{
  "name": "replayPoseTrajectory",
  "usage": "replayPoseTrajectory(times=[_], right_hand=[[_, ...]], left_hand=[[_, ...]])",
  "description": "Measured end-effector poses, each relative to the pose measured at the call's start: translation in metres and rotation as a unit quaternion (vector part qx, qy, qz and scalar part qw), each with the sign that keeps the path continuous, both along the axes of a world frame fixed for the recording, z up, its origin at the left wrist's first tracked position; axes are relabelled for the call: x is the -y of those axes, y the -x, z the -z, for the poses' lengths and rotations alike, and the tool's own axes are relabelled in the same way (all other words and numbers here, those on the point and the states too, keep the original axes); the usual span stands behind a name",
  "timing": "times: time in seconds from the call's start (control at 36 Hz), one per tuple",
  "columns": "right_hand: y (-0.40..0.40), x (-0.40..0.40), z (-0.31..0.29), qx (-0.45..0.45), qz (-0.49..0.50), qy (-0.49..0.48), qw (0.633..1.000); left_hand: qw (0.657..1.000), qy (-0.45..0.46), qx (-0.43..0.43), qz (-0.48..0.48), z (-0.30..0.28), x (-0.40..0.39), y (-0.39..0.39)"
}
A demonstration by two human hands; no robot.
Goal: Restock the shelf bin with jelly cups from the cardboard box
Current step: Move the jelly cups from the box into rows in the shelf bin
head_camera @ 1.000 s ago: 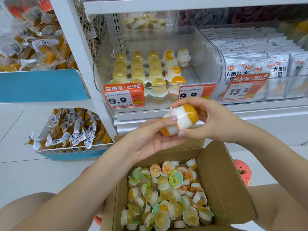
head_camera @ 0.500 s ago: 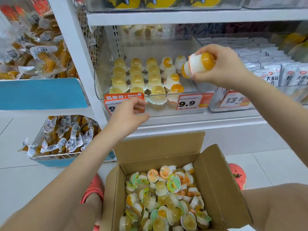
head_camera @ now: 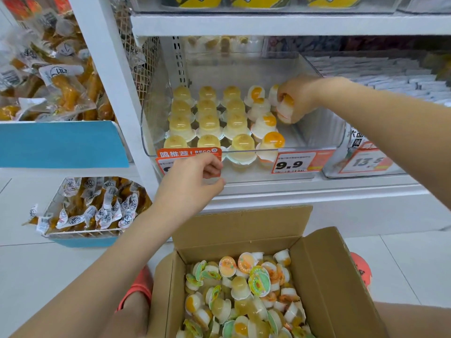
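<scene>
A clear plastic shelf bin (head_camera: 314, 132) holds rows of upturned jelly cups (head_camera: 207, 123), pale yellow on the left, white with orange tops on the right. My right hand (head_camera: 299, 96) is inside the bin at its right side, shut on a white-and-orange jelly cup (head_camera: 284, 108) held beside the rightmost row. My left hand (head_camera: 192, 181) rests at the bin's front left, fingers curled on the orange price tag (head_camera: 170, 154). Below, an open cardboard box (head_camera: 324, 289) is full of loose jelly cups (head_camera: 244, 296).
A second price tag (head_camera: 292, 163) reading 9.9 hangs at the bin's front right. A bin of white packets (head_camera: 380, 76) stands to the right. Wire baskets of wrapped snacks (head_camera: 92, 211) sit at left. Orange slippers (head_camera: 138, 286) flank the box on white floor tiles.
My right hand has carried the jelly cup from above the bin's rim down into the bin's right side. My left hand rose slightly and now touches the price tag.
</scene>
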State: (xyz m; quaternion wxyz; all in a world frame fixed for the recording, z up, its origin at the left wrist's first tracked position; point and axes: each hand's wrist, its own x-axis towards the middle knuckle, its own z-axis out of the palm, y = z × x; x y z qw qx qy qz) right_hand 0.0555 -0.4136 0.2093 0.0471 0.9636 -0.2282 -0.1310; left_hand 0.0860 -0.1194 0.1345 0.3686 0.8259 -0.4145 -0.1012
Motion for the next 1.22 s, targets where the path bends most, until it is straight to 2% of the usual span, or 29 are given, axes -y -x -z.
replayPoseTrajectory(times=[0.28, 0.58, 0.83, 1.03, 1.22], right_hand=[[-0.008, 0.012, 0.019, 0.013, -0.021, -0.001, 1.0], [-0.013, 0.019, 0.028, 0.01, 0.003, -0.03, 0.999], [-0.016, 0.018, 0.033, -0.01, -0.02, -0.001, 1.0], [-0.015, 0.017, 0.041, 0.022, -0.002, 0.004, 1.0], [-0.019, 0.02, 0.044, 0.063, 0.044, -0.049, 0.996]], left_hand=[[0.999, -0.002, 0.018, -0.047, -0.005, 0.006, 0.001], [0.999, 0.002, 0.02, -0.043, -0.003, 0.006, 0.002], [0.999, 0.007, 0.023, -0.036, -0.002, 0.005, 0.002], [0.999, 0.005, 0.029, -0.041, -0.001, 0.005, 0.002], [0.998, 0.007, 0.036, -0.042, -0.001, 0.005, 0.001]])
